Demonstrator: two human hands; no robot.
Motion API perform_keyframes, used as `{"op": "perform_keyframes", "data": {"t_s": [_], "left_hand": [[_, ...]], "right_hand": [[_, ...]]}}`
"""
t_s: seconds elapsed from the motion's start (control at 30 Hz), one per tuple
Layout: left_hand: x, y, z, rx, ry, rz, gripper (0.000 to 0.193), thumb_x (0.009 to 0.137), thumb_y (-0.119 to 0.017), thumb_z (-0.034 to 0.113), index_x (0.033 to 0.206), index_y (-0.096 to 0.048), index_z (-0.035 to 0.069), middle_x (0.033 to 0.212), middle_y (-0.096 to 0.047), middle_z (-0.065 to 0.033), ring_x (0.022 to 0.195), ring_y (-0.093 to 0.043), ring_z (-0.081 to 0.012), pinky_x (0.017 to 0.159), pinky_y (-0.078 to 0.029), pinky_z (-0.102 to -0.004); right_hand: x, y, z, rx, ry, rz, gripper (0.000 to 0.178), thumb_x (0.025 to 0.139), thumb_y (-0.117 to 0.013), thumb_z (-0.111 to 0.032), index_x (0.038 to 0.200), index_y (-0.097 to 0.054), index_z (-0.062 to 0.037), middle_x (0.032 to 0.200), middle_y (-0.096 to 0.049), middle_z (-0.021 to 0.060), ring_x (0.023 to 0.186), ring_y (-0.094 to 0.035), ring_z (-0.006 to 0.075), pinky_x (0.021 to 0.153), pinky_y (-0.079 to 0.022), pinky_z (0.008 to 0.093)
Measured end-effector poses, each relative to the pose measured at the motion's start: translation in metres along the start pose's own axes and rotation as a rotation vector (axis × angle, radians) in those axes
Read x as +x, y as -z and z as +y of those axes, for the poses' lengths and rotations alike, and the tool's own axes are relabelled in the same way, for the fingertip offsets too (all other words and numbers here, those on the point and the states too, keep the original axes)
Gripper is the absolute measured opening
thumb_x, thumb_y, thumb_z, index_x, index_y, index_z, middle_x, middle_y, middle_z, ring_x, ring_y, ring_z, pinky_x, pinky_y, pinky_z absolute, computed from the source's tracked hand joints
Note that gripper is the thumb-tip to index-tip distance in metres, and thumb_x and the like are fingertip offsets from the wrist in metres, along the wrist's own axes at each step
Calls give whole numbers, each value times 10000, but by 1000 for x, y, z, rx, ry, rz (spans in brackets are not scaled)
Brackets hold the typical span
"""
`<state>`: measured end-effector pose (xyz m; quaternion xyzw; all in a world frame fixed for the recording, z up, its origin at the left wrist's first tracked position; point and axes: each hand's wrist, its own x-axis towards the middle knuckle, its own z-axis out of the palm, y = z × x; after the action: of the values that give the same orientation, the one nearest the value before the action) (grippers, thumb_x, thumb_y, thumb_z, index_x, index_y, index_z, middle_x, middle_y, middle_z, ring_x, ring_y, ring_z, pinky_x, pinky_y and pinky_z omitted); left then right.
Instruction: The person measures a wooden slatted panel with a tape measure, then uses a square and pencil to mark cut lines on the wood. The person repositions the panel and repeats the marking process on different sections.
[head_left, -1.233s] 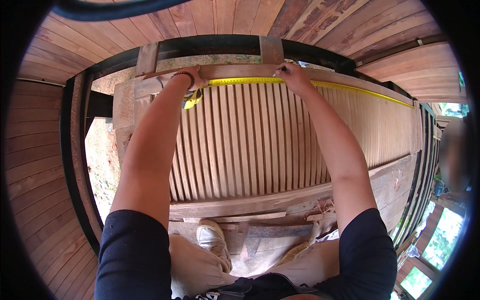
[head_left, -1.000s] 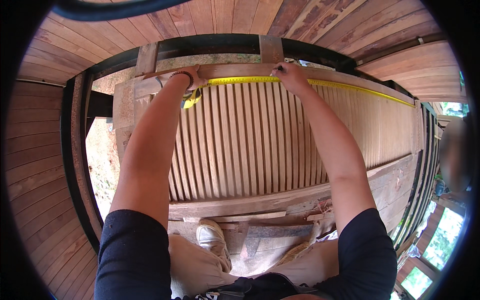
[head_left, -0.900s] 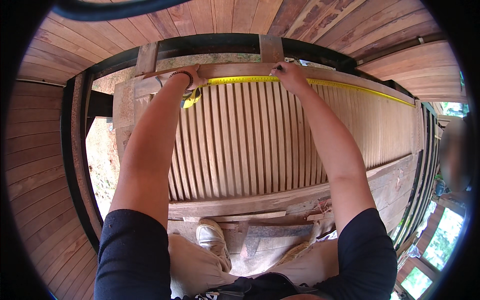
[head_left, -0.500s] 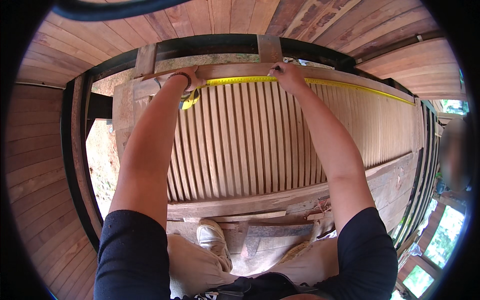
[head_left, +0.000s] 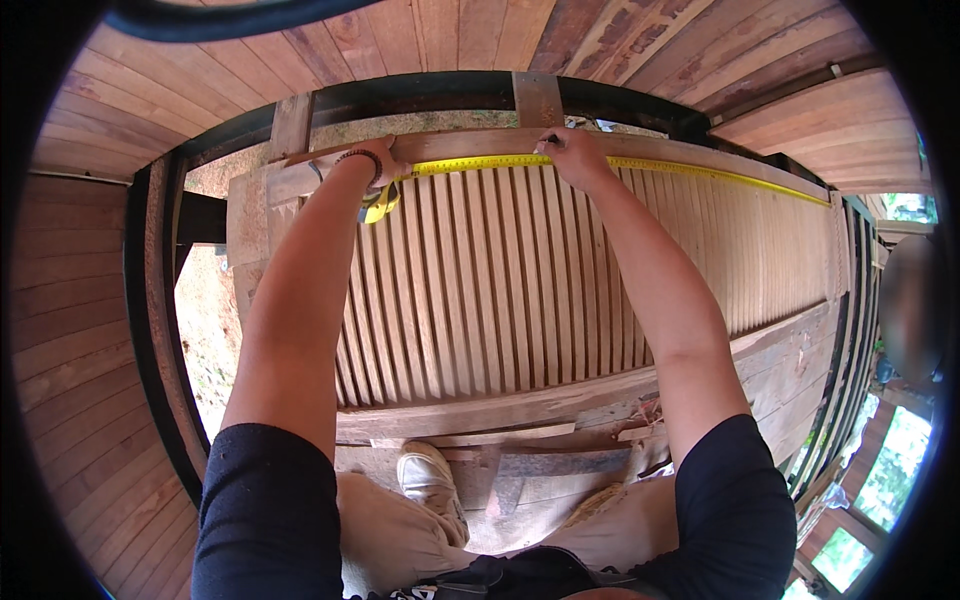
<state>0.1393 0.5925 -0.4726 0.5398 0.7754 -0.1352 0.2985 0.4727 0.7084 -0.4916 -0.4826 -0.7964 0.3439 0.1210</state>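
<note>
A slatted wooden panel (head_left: 480, 280) lies before me, framed by wooden rails. Along its far rail (head_left: 450, 145) runs the yellow blade of a tape measure (head_left: 720, 178), pulled out to the right end of the panel. My left hand (head_left: 385, 165), with a dark beaded bracelet at the wrist, is closed on the yellow and black tape measure case (head_left: 380, 205) near the far left corner. Close to the middle of the far rail, my right hand (head_left: 573, 155) pinches a small dark marking tool, perhaps a pencil, just above the blade. Its tip is too small to make out.
A near rail (head_left: 500, 408) borders the panel. Loose wood pieces (head_left: 550, 463) lie by my shoe (head_left: 428, 480). Stacked planks stand at the left (head_left: 80, 300) and the far side (head_left: 400, 40). Dark beams (head_left: 420, 95) surround the panel. A blurred shape (head_left: 908, 310) is at the right edge.
Both hands keep almost the same places on the tape and rail. The whole view has shifted very slightly.
</note>
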Motion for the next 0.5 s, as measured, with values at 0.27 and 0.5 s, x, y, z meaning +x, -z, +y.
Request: {"op": "perform_keyframes", "data": {"t_s": [0.27, 0.5], "left_hand": [[5, -2, -4, -23, 1, 11, 873, 941, -696, 478, 1621, -315, 85, 1566, -473, -224, 1432, -482, -372, 1182, -403, -434], [-10, 7, 7, -9, 8, 11, 863, 939, -701, 481, 1613, -335, 84, 1525, -516, -235, 1395, -521, -385, 1153, -432, -432]], "right_hand": [[-6, -1, -11, 5, -6, 74, 239, 960, -714, -276, 1105, -748, -89, 943, -750, 160, 889, -720, 282, 823, -543, 396], [-4, -15, 2, -155, 117, 225, 262, 920, -727, -162, 1166, -716, -72, 1027, -745, 174, 960, -716, 354, 873, -562, 430]]}}
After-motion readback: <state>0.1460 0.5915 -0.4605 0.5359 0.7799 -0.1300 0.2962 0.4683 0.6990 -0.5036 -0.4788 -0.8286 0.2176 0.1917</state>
